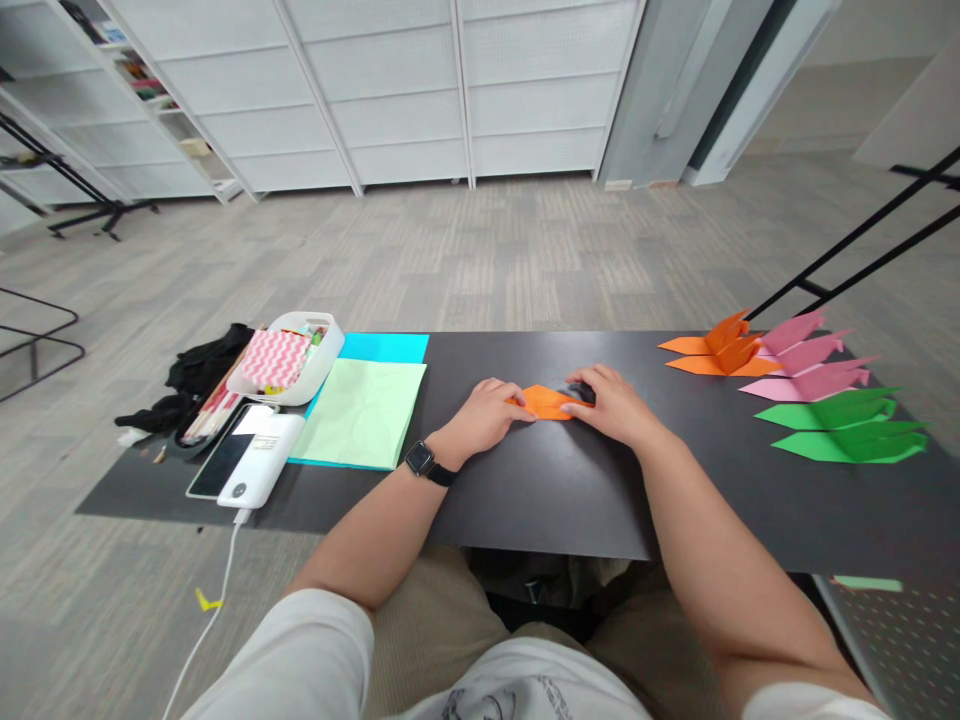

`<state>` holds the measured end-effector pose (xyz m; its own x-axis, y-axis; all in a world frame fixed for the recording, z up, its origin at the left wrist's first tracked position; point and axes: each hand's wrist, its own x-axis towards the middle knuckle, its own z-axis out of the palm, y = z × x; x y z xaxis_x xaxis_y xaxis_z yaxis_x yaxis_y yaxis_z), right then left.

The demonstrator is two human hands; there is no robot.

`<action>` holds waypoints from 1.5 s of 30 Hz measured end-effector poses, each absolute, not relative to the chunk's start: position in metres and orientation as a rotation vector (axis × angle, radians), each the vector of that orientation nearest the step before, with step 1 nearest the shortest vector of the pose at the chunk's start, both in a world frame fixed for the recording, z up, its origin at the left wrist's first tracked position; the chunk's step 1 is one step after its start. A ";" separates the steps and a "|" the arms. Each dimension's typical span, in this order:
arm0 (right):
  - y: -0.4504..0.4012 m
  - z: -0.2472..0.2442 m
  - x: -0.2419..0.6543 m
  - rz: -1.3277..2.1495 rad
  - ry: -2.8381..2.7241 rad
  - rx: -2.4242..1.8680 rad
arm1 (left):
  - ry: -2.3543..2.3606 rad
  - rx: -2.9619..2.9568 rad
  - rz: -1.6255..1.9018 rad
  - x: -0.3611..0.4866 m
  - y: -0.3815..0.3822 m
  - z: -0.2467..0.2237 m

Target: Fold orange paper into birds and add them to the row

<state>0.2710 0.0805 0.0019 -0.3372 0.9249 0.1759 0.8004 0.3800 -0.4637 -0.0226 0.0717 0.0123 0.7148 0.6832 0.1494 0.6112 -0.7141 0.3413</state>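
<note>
A folded piece of orange paper (546, 402) lies on the dark table (555, 490) between my hands. My left hand (491, 415), with a watch on its wrist, grips the paper's left end between thumb and fingers. At the right end, my right hand (609, 405) holds the paper with its thumb and fingers. A small dark object (583, 392) shows beside the right fingers, partly covered by them.
Orange (724, 348), pink (814, 360) and green (847, 425) folded paper figures stand at the right. Leftward are light green sheets (371, 410) over blue ones, a white basket (326, 350), a white power bank (262, 460) with a cable, a phone (217, 465) and black cloth (202, 362).
</note>
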 end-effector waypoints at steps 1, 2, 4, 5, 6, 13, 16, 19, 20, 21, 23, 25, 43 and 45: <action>0.080 0.002 0.268 0.428 -2.223 -1.444 | 1.022 2.656 0.389 -0.023 0.071 0.012; 0.079 0.001 0.264 0.431 -2.218 -1.394 | 1.022 2.660 0.390 -0.023 0.071 0.012; 0.078 -0.002 0.255 0.413 -2.245 -1.333 | 1.025 2.673 0.386 -0.023 0.071 0.012; 0.077 -0.004 0.251 0.390 -2.265 -1.328 | 1.029 2.681 0.379 -0.023 0.070 0.012; 0.077 -0.006 0.248 0.373 -2.281 -1.328 | 1.033 2.688 0.370 -0.023 0.070 0.013; 0.079 -0.018 0.246 0.358 -2.307 -1.355 | 1.064 2.703 0.306 -0.024 0.066 0.022; 0.080 -0.020 0.248 0.353 -2.316 -1.350 | 1.063 2.714 0.306 -0.024 0.063 0.028; 0.080 -0.020 0.248 0.338 -2.323 -1.355 | 1.089 2.730 0.310 -0.025 0.059 0.032; 0.080 -0.020 0.248 0.332 -2.322 -1.362 | 1.107 2.733 0.314 -0.026 0.058 0.033; 0.079 -0.020 0.248 0.328 -2.320 -1.372 | 1.126 2.732 0.318 -0.026 0.057 0.033; 0.079 -0.020 0.248 0.331 -2.319 -1.389 | 1.156 2.726 0.324 -0.028 0.056 0.032; 0.079 -0.019 0.248 0.338 -2.322 -1.393 | 1.175 2.719 0.326 -0.031 0.056 0.029; 0.082 -0.018 0.241 0.192 -2.215 -1.473 | 0.951 2.577 0.599 -0.011 0.051 0.028; 0.083 -0.016 0.239 0.205 -2.224 -1.461 | 0.968 2.593 0.533 -0.007 0.052 0.024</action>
